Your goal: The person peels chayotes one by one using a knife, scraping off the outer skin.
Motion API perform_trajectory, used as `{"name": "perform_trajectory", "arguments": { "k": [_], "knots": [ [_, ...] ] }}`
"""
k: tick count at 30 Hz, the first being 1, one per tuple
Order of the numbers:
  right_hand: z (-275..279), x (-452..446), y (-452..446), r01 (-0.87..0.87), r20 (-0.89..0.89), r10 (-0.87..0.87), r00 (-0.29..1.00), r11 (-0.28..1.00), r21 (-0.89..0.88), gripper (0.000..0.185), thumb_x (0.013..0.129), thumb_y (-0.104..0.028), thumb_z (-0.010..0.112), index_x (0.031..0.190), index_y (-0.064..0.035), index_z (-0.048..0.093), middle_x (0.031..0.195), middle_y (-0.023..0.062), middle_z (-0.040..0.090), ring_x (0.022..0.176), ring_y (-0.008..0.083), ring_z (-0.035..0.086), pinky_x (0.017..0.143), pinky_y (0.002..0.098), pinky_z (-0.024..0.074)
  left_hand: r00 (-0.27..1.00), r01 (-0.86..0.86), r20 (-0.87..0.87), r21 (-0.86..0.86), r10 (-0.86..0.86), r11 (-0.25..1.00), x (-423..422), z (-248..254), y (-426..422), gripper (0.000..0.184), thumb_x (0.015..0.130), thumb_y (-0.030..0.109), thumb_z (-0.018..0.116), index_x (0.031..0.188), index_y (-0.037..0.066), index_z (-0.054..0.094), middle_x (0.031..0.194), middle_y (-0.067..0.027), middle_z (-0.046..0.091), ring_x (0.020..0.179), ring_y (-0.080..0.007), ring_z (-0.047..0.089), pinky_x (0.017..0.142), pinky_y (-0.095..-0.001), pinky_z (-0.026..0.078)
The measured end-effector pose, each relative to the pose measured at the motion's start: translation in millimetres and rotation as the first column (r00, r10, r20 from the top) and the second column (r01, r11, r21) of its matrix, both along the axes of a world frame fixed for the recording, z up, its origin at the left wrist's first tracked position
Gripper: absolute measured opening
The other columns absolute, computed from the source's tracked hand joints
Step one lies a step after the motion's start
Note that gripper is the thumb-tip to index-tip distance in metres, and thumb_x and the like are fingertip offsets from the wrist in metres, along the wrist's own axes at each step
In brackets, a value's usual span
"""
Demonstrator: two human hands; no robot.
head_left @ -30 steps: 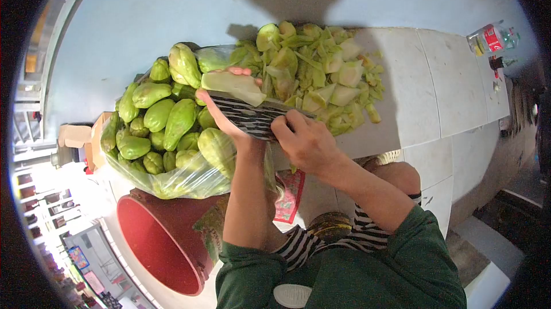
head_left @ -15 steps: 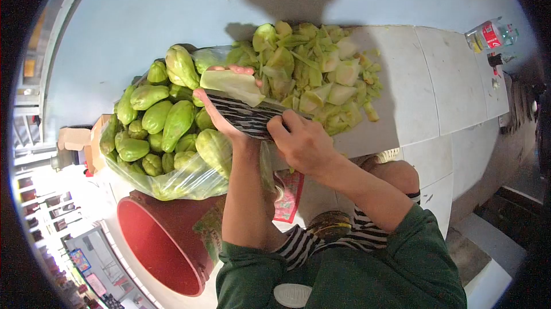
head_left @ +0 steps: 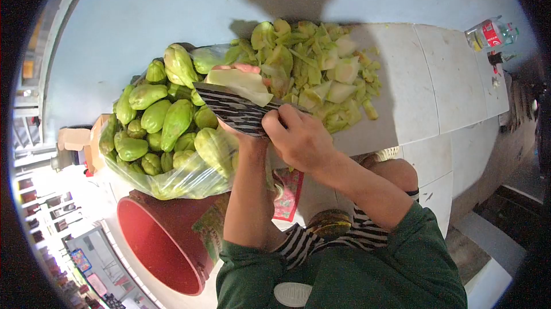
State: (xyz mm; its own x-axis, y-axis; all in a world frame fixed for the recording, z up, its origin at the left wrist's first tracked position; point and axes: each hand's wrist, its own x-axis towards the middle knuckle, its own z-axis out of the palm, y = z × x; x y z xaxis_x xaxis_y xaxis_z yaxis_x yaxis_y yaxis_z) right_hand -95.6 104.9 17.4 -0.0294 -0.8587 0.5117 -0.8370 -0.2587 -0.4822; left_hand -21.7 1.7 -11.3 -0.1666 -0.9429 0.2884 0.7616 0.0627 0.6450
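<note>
A pale peeled piece of chayote (head_left: 238, 84) rests in my left hand (head_left: 244, 69), whose fingertips show along its far edge. Across it lies a broad knife with a black-and-white striped blade (head_left: 231, 111), covering much of the palm. My right hand (head_left: 298, 135) is closed at the right end of the knife; the handle is hidden by the fingers. Whole green chayotes (head_left: 155, 116) fill a clear plastic bag to the left. Behind and to the right of the knife, cut pale-green pieces (head_left: 330, 73) are heaped on the tiled surface.
Below the bag stands a red bucket (head_left: 158, 246). A plastic bottle with a red label (head_left: 491, 35) is at the far right of the tiled ledge (head_left: 453, 79). A cardboard box (head_left: 97, 143) sits at the left. A red patterned cloth (head_left: 288, 195) is under my forearms.
The knife blade has shifted slightly left over my left palm and now covers the left thumb that showed before. My right hand has moved slightly left with it.
</note>
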Motion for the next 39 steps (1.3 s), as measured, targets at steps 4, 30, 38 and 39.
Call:
{"name": "perform_trajectory", "arguments": {
  "k": [4, 30, 38, 39],
  "knots": [
    [-0.4, -8.4, 1.2, -0.043, 0.136, 0.035, 0.990, 0.998, 0.052, 0.018, 0.081, -0.014, 0.058, 0.095, -0.0061, 0.052, 0.074, 0.0132, 0.054, 0.063, 0.0291, 0.062, 0.052, 0.0390, 0.0499, 0.970, -0.099, 0.222, -0.014, 0.100, 0.995, 15.4, 3.8, -13.3, 0.050, 0.098, 0.050, 0.026, 0.110, 0.006, 0.048, 0.092, -0.0158, 0.058, 0.088, -0.0280, 0.057, 0.068, -0.0381, 0.052],
    [21.8, -49.8, -8.9, -0.406, 0.833, -0.225, 0.505, 0.790, 0.459, 0.031, 0.089, -0.032, 0.065, 0.080, -0.0024, 0.059, 0.051, -0.0014, 0.050, 0.040, 0.0077, 0.046, 0.038, 0.0272, 0.0359, 0.943, 0.313, 0.002, 0.336, -0.333, 0.889, 33.1, 45.7, -6.4, 0.057, 0.099, 0.049, 0.027, 0.114, 0.001, 0.054, 0.100, -0.0119, 0.064, 0.089, -0.0251, 0.063, 0.081, -0.0394, 0.051],
    [18.8, -47.7, -14.0, -0.391, 0.847, -0.204, 0.492, 0.817, 0.424, 0.028, 0.089, -0.028, 0.065, 0.078, -0.0043, 0.055, 0.050, -0.0022, 0.050, 0.039, 0.0073, 0.047, 0.037, 0.0268, 0.0376, 0.945, -0.014, 0.321, 0.215, -0.057, 0.977, 25.5, 38.3, -7.0, 0.047, 0.101, 0.038, 0.034, 0.110, -0.001, 0.057, 0.099, -0.0104, 0.063, 0.085, -0.0185, 0.061, 0.078, -0.0315, 0.049],
    [19.6, -47.5, -14.4, -0.392, 0.846, -0.203, 0.492, 0.817, 0.424, 0.028, 0.089, -0.028, 0.065, 0.078, -0.0043, 0.055, 0.050, -0.0022, 0.050, 0.039, 0.0073, 0.047, 0.037, 0.0268, 0.0376, 0.946, -0.016, 0.320, 0.215, -0.056, 0.976, 24.6, 37.3, -8.2, 0.047, 0.101, 0.038, 0.034, 0.110, -0.001, 0.057, 0.099, -0.0104, 0.063, 0.085, -0.0185, 0.061, 0.078, -0.0315, 0.049]
  ]
}}
